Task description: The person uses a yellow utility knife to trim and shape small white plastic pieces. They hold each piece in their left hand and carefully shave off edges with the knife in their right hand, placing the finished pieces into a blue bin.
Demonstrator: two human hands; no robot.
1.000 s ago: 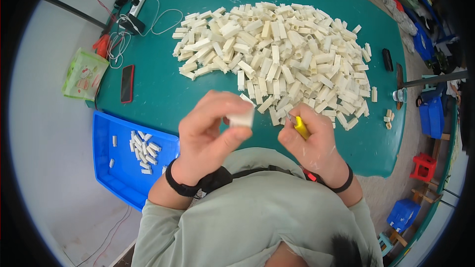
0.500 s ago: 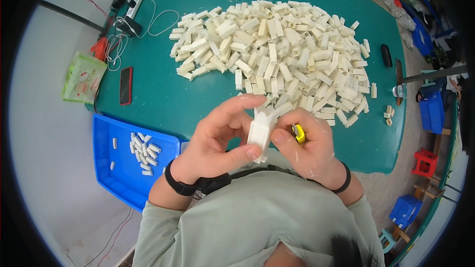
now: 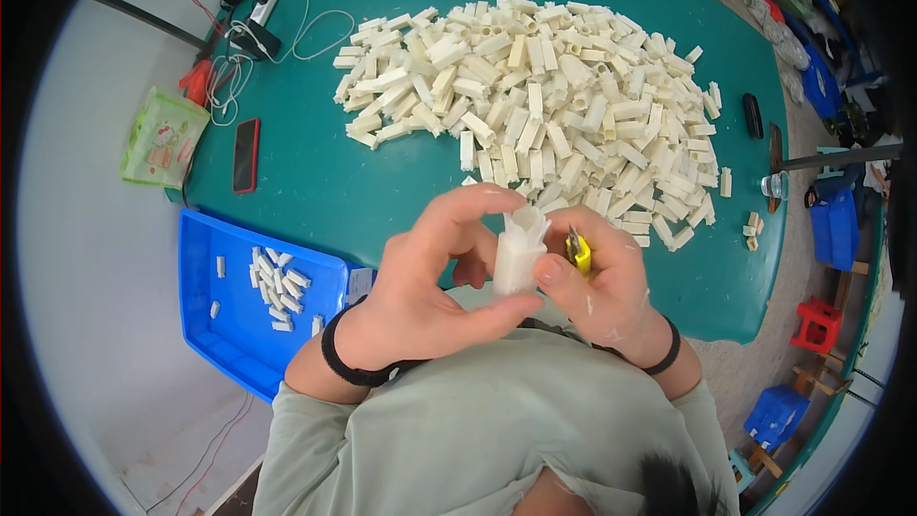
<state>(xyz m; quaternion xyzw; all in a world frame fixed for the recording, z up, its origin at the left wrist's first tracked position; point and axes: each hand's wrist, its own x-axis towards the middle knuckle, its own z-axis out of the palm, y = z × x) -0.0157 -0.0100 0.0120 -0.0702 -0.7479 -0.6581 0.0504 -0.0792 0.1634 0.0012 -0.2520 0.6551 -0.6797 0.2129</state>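
My left hand (image 3: 420,296) grips a white hollow plastic piece (image 3: 517,266) between thumb and fingers, close in front of my chest. The piece stands upright, its open end with jagged prongs pointing up. Tucked in the curled fingers of my right hand (image 3: 616,291) is a small yellow utility knife (image 3: 580,250), its grey blade tip pointing up and away. My right thumb rests against the right side of the piece. Beyond both hands a large heap of similar cream-white pieces (image 3: 544,96) covers much of the table.
The green table (image 3: 296,182) carries a red-edged phone (image 3: 245,156), a power strip (image 3: 267,2) with cables, and a green-white bag (image 3: 164,139) at left. A blue tray (image 3: 218,344) at lower left holds several white pieces (image 3: 277,287). A black object (image 3: 753,116) lies at right.
The white piece has turned and tipped more upright, so its hollow end now shows. Both hands have shifted slightly right, and the knife stays in my right hand.
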